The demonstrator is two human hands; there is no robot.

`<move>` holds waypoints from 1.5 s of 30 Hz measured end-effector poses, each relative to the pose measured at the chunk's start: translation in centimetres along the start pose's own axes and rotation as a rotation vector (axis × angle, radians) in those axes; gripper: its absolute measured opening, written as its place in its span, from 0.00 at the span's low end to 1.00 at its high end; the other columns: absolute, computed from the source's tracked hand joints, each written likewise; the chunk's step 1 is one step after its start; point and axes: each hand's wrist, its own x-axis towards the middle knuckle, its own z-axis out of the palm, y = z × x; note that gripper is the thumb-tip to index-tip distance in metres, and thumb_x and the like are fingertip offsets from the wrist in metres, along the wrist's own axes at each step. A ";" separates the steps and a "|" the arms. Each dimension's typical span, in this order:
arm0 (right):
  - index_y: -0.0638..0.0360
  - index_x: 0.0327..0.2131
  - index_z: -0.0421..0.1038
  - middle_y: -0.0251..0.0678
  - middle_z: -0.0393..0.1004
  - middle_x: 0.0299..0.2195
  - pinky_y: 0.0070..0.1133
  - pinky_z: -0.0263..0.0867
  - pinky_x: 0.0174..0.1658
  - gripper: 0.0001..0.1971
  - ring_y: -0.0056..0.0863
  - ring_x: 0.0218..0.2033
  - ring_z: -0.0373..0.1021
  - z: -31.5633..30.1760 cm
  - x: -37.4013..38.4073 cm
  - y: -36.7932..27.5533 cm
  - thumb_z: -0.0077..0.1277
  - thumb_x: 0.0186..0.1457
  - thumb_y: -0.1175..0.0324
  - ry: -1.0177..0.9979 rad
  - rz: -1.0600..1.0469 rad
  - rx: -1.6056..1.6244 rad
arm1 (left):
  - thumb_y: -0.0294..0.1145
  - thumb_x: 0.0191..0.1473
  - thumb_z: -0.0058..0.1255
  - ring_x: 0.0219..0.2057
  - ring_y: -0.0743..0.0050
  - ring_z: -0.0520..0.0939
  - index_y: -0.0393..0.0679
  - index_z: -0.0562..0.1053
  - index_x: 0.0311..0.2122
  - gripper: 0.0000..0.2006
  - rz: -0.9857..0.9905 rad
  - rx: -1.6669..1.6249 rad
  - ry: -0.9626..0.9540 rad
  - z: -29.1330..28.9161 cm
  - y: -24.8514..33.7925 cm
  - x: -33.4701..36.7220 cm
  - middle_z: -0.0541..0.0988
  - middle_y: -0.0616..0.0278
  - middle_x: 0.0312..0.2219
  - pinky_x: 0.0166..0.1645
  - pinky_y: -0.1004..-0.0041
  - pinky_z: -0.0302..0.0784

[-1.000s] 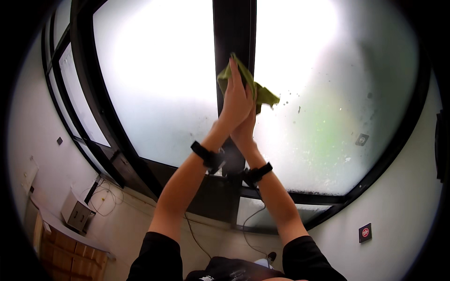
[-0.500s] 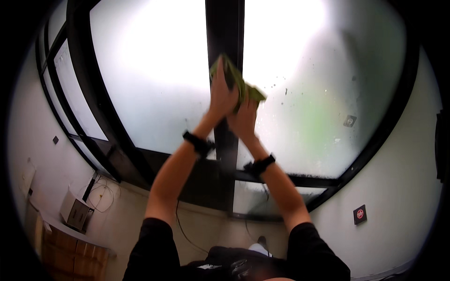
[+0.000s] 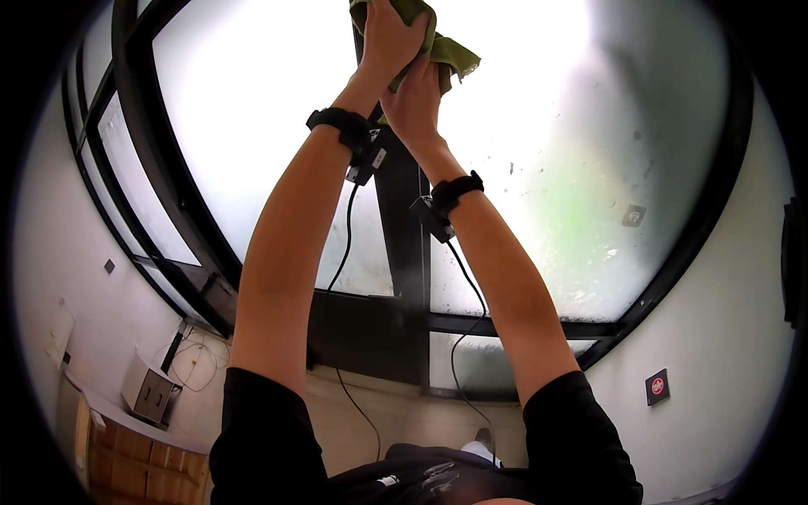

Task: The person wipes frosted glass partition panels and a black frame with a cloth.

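Note:
Both my arms stretch up toward a frosted glass door with a dark frame. A green cloth [image 3: 455,57] is bunched in my hands at the top of the view, against the dark upright bar [image 3: 402,210] between two panes. My left hand [image 3: 391,38] is closed on the cloth's upper left part. Just below and to the right, my right hand [image 3: 414,101] grips its lower part; some of its fingers are hidden behind the cloth. A loose corner of the cloth sticks out to the right. Each wrist wears a black strap with a small box and a cable.
The right-hand frosted pane [image 3: 539,252] carries dark specks and drops. A small square switch [image 3: 657,387] sits on the right wall. Low on the left are a small cabinet [image 3: 150,391], coiled cables [image 3: 195,362] and a wooden piece of furniture [image 3: 143,463]. Cables hang from my wrists.
Both hands and the green cloth have moved up along the dark bar, to the top of the view. My arms reach out further.

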 end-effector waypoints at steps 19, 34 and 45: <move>0.75 0.61 0.42 0.64 0.58 0.56 0.41 0.58 0.57 0.35 0.62 0.55 0.59 -2.0 -6.8 -2.8 0.49 0.58 0.68 -0.064 0.172 0.095 | 0.28 0.52 0.47 0.57 0.41 0.67 0.32 0.45 0.65 0.38 -0.185 -0.040 -0.075 0.1 -1.2 -6.4 0.64 0.36 0.56 0.62 0.57 0.62; 0.73 0.54 0.53 0.58 0.63 0.48 0.41 0.60 0.50 0.34 0.57 0.48 0.62 -3.0 -28.1 0.1 0.58 0.50 0.65 -0.177 0.193 -0.079 | 0.27 0.56 0.47 0.59 0.35 0.63 0.31 0.40 0.65 0.38 -0.308 -0.191 -0.182 -1.2 -2.0 -26.3 0.56 0.31 0.59 0.62 0.54 0.61; 0.62 0.55 0.62 0.51 0.64 0.52 0.41 0.57 0.55 0.32 0.52 0.54 0.60 -6.3 -44.4 -0.6 0.60 0.48 0.61 -0.316 0.622 0.172 | 0.32 0.56 0.51 0.55 0.33 0.65 0.30 0.47 0.62 0.36 -0.454 -0.056 -0.269 -2.0 -3.3 -43.6 0.60 0.32 0.55 0.57 0.55 0.64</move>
